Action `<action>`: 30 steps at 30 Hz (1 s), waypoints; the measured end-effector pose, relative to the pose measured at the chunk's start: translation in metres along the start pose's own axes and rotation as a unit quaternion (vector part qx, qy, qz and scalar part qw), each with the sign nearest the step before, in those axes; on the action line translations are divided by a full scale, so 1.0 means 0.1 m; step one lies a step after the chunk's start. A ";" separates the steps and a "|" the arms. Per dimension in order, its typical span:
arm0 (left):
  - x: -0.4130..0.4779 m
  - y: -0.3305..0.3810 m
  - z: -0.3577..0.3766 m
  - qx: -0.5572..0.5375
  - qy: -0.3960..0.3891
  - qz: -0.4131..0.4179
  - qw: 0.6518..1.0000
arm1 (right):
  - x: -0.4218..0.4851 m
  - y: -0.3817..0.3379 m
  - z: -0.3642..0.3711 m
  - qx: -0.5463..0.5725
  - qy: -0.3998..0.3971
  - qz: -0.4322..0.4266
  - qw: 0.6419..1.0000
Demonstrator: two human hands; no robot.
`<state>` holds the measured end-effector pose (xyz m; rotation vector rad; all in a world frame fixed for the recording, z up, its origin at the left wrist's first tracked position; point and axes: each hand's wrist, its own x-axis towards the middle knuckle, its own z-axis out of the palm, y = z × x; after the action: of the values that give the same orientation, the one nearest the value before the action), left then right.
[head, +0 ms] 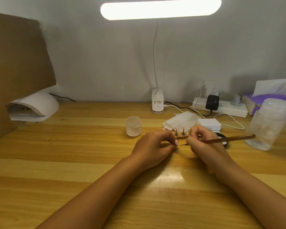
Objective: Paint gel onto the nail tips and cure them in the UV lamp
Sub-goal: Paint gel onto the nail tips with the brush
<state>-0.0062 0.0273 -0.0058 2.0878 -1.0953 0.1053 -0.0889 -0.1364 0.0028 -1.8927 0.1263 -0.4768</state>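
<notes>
Head camera looks down on a wooden desk (pixel 73 146) where both hands meet near the middle. The left hand (pixel 153 147) has its fingers curled in. Its thumb and forefinger pinch a pink, white-dotted nail tip (pixel 176 142) at the hand's right end, and what the tip is mounted on is hidden by the fingers. The right hand (pixel 203 143) is clenched round a brown brush (pixel 229 139), gripped close to the bristle end, with the handle slanting away to the right. The dark bristle point sits just beside the held tip, but whether it touches cannot be told.

Just beyond the knuckles a brown holder strip (pixel 180 137) carries more nail tips on stands (pixel 183 128), upright in a row. The right hand hides the strip's right end. A black round pot (pixel 226 145) shows partly behind the right hand and brush.

The white UV lamp (pixel 40 103) stands at the far left of the desk, well apart from the hands, under a leaning cardboard sheet (pixel 15 60). A frosted jar (pixel 133 126) stands left of the holder. White wipes (pixel 183 120) and a white block (pixel 209 123) lie just beyond the holder. A clear plastic bottle (pixel 269 126) stands at the right. By the far wall stand a lit clip-on desk lamp (pixel 157 103), a power strip (pixel 228 109) and a purple tissue pack (pixel 274 100).
</notes>
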 end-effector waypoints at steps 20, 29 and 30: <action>0.00 0.02 -0.01 -0.001 -0.002 -0.009 1.000 | -0.03 -0.04 0.00 -0.027 -0.037 0.001 0.999; 0.00 0.04 -0.02 0.004 0.000 -0.008 1.000 | -0.03 -0.05 -0.01 0.029 -0.023 0.008 0.999; 0.00 0.04 -0.02 0.004 0.000 -0.007 1.000 | -0.03 -0.05 -0.01 0.016 -0.028 0.009 0.999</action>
<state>-0.0086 0.0272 -0.0025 2.1026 -1.0808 0.1028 -0.0932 -0.1349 0.0065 -1.8696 0.0976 -0.4116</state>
